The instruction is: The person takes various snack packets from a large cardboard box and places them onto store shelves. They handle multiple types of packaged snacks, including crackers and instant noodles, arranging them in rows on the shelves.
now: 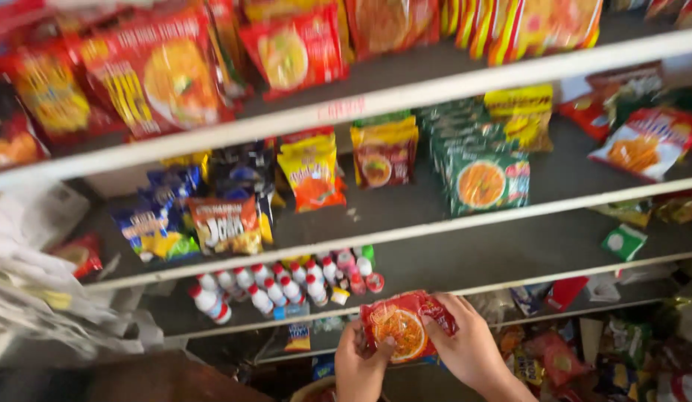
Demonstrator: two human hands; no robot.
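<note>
While both hands meet low in the head view, the red noodle packet (405, 326) sits between them, held in the air in front of the shelving and below the front edge of the lower shelf (509, 279). The left hand (358, 366) comes up from beneath; its thumb lies over the packet's lower left part with the fingers curled behind, so it pinches that corner. The right hand (469, 344) closes on the packet's right end, its fingers bent over the front face and pressed close together. The packet's long axis runs roughly left to right, slightly tilted, with its printed face turned up toward the camera. Each hand touches the packet, so neither is nearer; the left grips from below, the right from the side.

Just above and left of the packet, a cluster of small white bottles with red caps (279, 286) stands near the left end of that lower shelf. On the middle shelf, a stack of green packets (481, 179) lies toward the front edge, with a yellow-and-red packet (310, 173) and a dark snack bag (227, 223) to its left. Large red packets (163, 71) crowd the top shelf. Motion blur hides finer detail.
</note>
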